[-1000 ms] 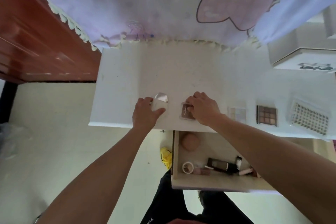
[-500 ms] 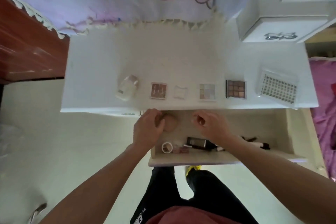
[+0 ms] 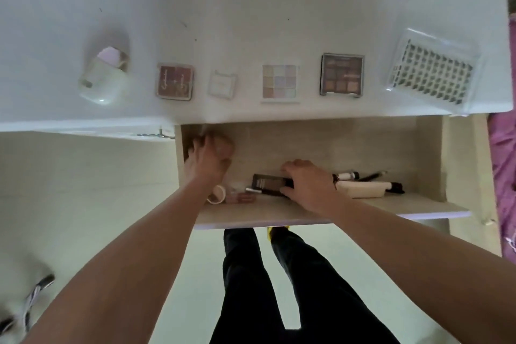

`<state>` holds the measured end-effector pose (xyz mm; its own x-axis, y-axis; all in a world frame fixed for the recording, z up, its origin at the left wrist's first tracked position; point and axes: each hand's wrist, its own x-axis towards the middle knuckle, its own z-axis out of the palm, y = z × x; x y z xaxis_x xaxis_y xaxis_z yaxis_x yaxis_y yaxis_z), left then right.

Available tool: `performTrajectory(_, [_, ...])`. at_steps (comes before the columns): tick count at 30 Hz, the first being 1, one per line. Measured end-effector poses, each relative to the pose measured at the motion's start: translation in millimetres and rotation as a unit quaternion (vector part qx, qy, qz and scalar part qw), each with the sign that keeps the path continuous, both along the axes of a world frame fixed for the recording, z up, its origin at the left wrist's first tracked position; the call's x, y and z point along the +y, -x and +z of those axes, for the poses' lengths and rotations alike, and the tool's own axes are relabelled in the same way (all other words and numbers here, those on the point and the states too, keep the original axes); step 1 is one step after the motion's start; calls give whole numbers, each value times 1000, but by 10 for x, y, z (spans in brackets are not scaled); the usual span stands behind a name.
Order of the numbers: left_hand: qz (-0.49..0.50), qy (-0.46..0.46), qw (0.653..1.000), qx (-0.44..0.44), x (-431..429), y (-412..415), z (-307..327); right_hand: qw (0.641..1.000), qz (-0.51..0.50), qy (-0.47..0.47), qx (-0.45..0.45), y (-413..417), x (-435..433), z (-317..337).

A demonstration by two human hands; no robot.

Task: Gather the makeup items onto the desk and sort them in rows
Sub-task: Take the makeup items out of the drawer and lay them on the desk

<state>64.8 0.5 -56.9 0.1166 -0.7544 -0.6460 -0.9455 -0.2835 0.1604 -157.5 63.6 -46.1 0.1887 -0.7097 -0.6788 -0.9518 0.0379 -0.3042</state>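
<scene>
Below, left grip (image 3: 208, 163) holds puff (image 3: 225, 144); right grip (image 3: 307, 184) clasps dark palette (image 3: 267, 183).

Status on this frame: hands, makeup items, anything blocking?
Left hand grips round peach puff in drawer. Right hand grips dark case there. Six items in a row on desk. Nothing blocking.

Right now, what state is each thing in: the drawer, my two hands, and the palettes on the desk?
Drawer, pulled open, items inside.
Left hand, curled round a round beige puff in the drawer.
Right hand, gripping a dark flat case in the drawer.
Red-brown palette, flat on the desk, in a row.
Pastel palette, flat, same row.
Brown palette, flat, same row.
</scene>
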Motion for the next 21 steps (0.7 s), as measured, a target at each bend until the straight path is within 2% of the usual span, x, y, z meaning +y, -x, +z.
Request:
performTrajectory(4, [-40, 22, 998, -51, 14, 89, -177, 997, 53, -20, 46, -100, 23, -268])
performTrajectory(8, [-54, 20, 997, -49, 92, 92, -240, 995, 69, -16, 76, -139, 108, -400])
performTrajectory(10, [-37, 3, 999, -35, 130, 95, -223, 994, 77, -15, 82, -135, 65, -409])
performTrajectory(14, [-8, 70, 997, 26, 236, 85, -146, 993, 87, -20, 75, -104, 0, -372])
performTrajectory(21, [44, 136, 983, 114, 338, -90, 108, 990, 117, -12, 77, -122, -32, -383])
